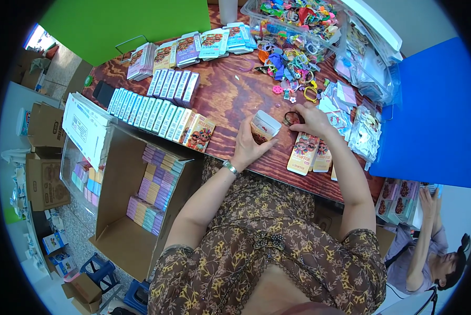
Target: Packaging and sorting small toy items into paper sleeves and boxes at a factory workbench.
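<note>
My left hand (244, 146) is wrapped round a small carton (265, 126), whose open, white-lined end is tipped up. Just to its right, my right hand (315, 122) pinches a small dark loop (292, 118), which looks like a hair tie or bracelet. Orange-and-cream flat cartons (301, 156) lie under the right wrist, near the table's front edge. Filled-out cartons (150, 116) stand in a long row to the left of my left hand, and a shorter row (175, 85) stands behind them. What is inside the held carton is hidden.
A pile of colourful trinkets (293, 65) spills in front of a clear bin (261, 23). Shiny packets (365, 131) lie at right beside a blue panel (435, 115). Stacked flat cartons (188, 50) line the back. A cardboard box (125, 210) of cartons stands at lower left; a person (421, 257) works at right.
</note>
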